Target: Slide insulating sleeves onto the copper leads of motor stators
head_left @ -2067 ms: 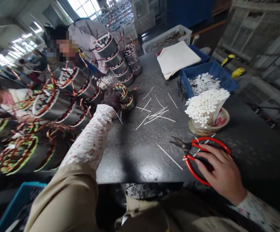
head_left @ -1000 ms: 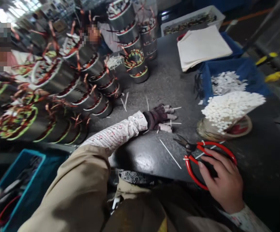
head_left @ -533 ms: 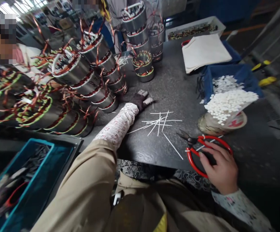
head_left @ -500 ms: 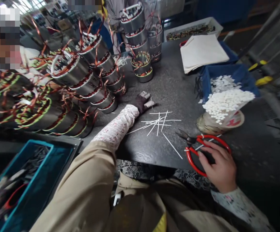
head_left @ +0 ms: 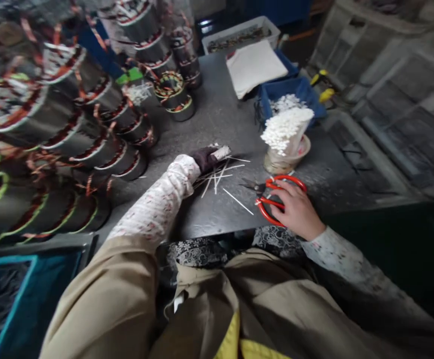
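Note:
My left hand (head_left: 210, 156), in a dark glove with light fingertips, lies over the upper left part of a loose pile of thin white sticks (head_left: 217, 178). Its fingers are bent down and blurred, and whether they pinch a stick is hidden. Around the red handles of the scissors (head_left: 265, 192) my right hand (head_left: 295, 207) has its bare fingers curled. The scissor blades point left toward the sticks, slightly apart, on the dark table (head_left: 217, 119). One white stick (head_left: 238, 201) lies apart, between the pile and the table's front edge.
Stacked metal cylinders with copper wires (head_left: 86, 134) fill the left side. A cup (head_left: 290, 157) with a bundle of white sticks (head_left: 286, 130) stands behind my right hand, near a blue bin (head_left: 314, 102) and white sheets (head_left: 254, 65). A teal crate (head_left: 30, 279) is at lower left.
The view has shifted right. My left hand has moved onto the stick pile, from behind and left of it. My right hand stays at the scissors.

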`<state>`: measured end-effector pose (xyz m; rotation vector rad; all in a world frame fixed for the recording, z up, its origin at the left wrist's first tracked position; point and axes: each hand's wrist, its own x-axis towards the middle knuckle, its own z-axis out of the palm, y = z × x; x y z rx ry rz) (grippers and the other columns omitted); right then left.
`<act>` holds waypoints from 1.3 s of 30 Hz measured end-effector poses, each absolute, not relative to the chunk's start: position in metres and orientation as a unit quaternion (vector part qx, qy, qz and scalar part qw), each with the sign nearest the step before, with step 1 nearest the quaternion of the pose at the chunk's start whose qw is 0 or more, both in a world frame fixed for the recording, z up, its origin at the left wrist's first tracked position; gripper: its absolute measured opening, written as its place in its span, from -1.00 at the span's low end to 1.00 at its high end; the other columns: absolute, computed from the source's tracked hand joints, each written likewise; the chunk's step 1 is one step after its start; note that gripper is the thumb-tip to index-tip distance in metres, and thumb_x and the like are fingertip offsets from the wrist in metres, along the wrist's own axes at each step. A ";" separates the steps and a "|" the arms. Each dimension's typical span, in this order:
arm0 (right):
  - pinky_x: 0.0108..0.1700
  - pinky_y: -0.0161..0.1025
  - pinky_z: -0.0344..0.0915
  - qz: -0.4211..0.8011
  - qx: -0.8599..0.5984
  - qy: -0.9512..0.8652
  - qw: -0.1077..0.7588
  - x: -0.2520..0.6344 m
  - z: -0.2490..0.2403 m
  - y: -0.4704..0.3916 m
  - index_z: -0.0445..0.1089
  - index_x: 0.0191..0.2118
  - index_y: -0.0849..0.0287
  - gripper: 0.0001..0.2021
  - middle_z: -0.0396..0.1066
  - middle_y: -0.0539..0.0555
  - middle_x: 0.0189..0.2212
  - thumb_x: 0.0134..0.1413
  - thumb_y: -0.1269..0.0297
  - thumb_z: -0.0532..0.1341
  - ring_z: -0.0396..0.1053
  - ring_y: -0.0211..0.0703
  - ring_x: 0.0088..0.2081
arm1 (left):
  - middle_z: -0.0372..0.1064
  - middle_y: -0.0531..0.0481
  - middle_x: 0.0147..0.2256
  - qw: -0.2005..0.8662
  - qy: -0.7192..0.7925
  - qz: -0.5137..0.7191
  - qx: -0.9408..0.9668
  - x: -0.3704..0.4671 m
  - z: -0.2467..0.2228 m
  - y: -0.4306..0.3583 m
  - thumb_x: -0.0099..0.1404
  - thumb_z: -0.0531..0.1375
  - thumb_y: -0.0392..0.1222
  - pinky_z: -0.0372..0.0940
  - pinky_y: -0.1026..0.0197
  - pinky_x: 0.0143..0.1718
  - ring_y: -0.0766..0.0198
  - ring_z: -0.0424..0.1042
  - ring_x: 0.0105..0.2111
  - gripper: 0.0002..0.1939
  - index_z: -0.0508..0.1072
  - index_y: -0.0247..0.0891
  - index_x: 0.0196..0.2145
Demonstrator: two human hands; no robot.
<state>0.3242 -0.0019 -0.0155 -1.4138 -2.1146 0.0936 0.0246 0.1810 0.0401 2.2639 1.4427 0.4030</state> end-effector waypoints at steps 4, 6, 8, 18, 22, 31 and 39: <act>0.09 0.08 0.48 0.057 -0.519 -0.823 0.223 0.321 0.001 0.002 0.56 -0.12 0.18 -0.71 0.56 0.22 -0.14 0.08 0.54 0.19 0.48 0.11 -0.03 | 0.65 -0.14 0.01 0.241 0.470 0.234 0.816 0.069 0.061 0.133 0.35 0.33 0.18 0.46 -0.10 0.22 -0.02 0.60 0.04 -0.54 0.67 -0.18 0.02; 0.09 0.10 0.49 0.049 -0.489 -0.841 0.224 0.324 0.007 -0.002 0.56 -0.17 0.17 -0.75 0.56 0.22 -0.15 0.13 0.54 0.18 0.48 0.12 -0.02 | 0.64 -0.13 -0.05 0.248 0.452 0.296 0.805 0.090 0.069 0.107 0.38 0.32 0.14 0.48 -0.05 0.15 0.04 0.60 -0.04 -0.61 0.66 -0.20 -0.04; 0.09 0.13 0.50 0.011 -0.457 -0.853 0.251 0.336 0.012 -0.014 0.53 -0.22 0.15 -0.80 0.58 0.23 -0.09 0.20 0.51 0.17 0.50 0.12 0.00 | 0.64 -0.11 -0.07 0.271 0.433 0.322 0.797 0.109 0.074 0.085 0.43 0.27 0.09 0.47 -0.04 0.16 0.07 0.59 -0.04 -0.67 0.66 -0.16 -0.05; 0.01 0.08 0.52 -0.105 -0.599 -0.710 0.355 0.439 0.000 -0.065 0.34 -0.31 0.03 -0.88 0.64 0.17 -0.09 0.21 0.24 0.30 0.60 0.10 -0.10 | 0.38 -0.36 0.35 0.249 0.263 0.207 0.909 0.161 0.025 0.045 0.44 0.30 0.13 0.14 -0.18 0.49 -0.18 0.29 0.42 -0.30 0.40 -0.31 0.37; -0.06 0.16 0.50 -0.037 -0.675 -0.661 0.325 0.442 -0.026 -0.028 0.34 -0.36 0.03 -0.90 0.61 0.23 -0.19 0.01 0.18 0.24 0.56 0.20 -0.16 | 0.34 -0.29 0.39 0.130 0.288 0.105 0.943 0.132 0.006 0.040 0.46 0.29 0.17 0.05 -0.22 0.53 -0.17 0.24 0.46 -0.31 0.41 -0.29 0.37; 0.27 0.27 0.37 -0.068 -0.485 -0.819 0.300 0.347 -0.021 0.005 0.52 0.01 0.24 -0.52 0.47 0.46 0.18 0.32 -0.11 0.19 0.42 0.40 0.24 | 0.34 -0.16 0.40 0.012 0.423 0.175 0.889 -0.005 0.021 0.018 0.57 0.10 0.22 0.02 -0.14 0.55 0.00 0.25 0.46 -0.37 0.41 -0.18 0.39; 0.34 0.45 0.22 0.006 -0.508 -0.842 0.179 0.283 -0.027 0.026 0.35 0.36 0.27 -0.21 0.21 0.48 0.41 0.26 -0.28 0.15 0.10 0.58 0.44 | 0.03 -0.22 0.54 0.030 0.748 0.050 0.661 -0.148 0.027 0.048 0.57 0.05 0.23 -0.32 -0.27 0.59 -0.19 -0.20 0.60 -0.22 0.18 -0.31 0.53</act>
